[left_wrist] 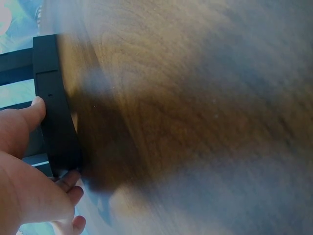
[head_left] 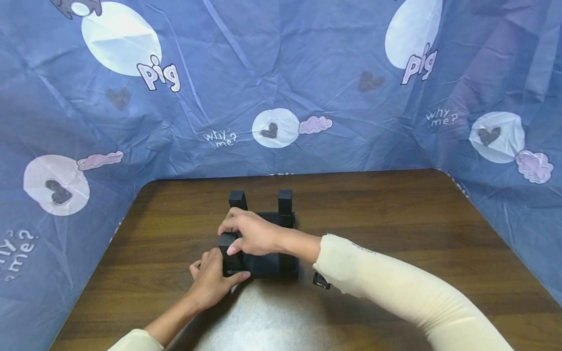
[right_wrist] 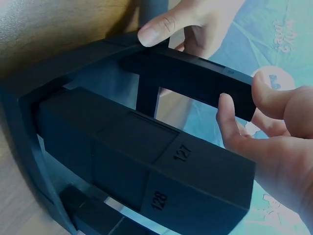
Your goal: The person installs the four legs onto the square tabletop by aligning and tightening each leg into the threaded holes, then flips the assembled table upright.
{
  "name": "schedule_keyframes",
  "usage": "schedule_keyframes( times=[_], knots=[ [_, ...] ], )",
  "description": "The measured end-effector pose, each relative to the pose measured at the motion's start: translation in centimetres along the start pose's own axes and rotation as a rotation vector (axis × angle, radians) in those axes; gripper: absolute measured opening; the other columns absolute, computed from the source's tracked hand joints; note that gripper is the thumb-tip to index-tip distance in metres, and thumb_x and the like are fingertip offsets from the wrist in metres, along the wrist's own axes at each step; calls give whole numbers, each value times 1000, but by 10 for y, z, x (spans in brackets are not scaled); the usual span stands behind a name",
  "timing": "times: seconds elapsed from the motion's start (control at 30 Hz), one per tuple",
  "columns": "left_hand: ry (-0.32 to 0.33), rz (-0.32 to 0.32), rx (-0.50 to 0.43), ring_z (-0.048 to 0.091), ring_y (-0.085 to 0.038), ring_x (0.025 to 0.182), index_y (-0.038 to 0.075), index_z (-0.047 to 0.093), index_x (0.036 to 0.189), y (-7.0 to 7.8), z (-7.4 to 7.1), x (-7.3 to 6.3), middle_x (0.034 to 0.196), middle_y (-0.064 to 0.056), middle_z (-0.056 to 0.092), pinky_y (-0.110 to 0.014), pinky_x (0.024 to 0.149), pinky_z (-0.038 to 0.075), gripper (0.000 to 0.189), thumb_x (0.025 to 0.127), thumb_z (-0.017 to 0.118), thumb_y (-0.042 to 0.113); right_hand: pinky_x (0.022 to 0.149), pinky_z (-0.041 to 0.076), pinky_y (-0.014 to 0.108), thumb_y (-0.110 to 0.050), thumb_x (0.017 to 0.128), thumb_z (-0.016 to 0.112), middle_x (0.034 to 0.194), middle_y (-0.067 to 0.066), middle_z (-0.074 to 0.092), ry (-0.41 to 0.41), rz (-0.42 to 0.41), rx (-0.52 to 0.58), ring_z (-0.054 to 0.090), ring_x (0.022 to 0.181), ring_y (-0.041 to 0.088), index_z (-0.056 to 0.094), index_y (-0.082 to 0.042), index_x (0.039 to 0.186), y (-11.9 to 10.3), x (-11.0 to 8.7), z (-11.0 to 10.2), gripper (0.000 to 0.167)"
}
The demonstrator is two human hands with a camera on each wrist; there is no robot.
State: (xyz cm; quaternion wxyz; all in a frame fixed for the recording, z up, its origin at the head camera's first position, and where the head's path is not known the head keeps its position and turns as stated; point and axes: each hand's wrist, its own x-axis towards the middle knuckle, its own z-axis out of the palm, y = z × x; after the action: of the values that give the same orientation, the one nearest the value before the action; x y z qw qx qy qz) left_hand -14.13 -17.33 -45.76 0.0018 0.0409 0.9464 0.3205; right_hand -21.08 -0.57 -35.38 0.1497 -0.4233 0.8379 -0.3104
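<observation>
A black base frame (head_left: 270, 267) with square black posts standing up from it sits on the table. My left hand (head_left: 210, 280) grips the base at its near left corner. In the left wrist view the thumb lies along the outer side of the base rail (left_wrist: 55, 112), and the fingers wrap its end. My right hand (head_left: 259, 235) pinches the near left post (right_wrist: 205, 83) close to its top, thumb on one side and fingers on the other. Another post (right_wrist: 146, 152), marked 127 and 128, rises beside it in the right wrist view. My right forearm partly hides the frame's right side.
Two far posts (head_left: 285, 201) stand up at the back of the frame. The brown wooden table (head_left: 386, 209) extends on both sides. A blue printed cloth (head_left: 281, 83) hangs behind and along the sides. A small black device (head_left: 322, 281) shows under my right sleeve.
</observation>
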Motion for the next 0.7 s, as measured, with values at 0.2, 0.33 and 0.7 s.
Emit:
schedule_keyframes(
  times=[0.2,0.33,0.7],
  knots=[
    [-3,1,-8,47,-40,119,-4,56,129,-1,0,0,113,-13,60,-68,100,18,68,84,87,37,87,45,22,-8,93,77,117,7,55,18,28,8,56,100,16,70,-4,127,1,1,3,35],
    [-3,0,-5,47,-41,120,-4,56,130,-1,1,1,115,-14,60,-69,99,18,70,84,87,38,87,45,21,-8,93,78,115,6,54,26,31,11,56,100,15,70,-4,127,2,1,4,36],
    [-13,-8,7,47,-40,119,-5,55,130,0,0,2,115,-14,60,-68,99,18,72,84,87,40,88,44,21,-9,93,77,119,6,55,28,-2,2,56,99,15,69,-3,128,5,1,4,36]
  ],
)
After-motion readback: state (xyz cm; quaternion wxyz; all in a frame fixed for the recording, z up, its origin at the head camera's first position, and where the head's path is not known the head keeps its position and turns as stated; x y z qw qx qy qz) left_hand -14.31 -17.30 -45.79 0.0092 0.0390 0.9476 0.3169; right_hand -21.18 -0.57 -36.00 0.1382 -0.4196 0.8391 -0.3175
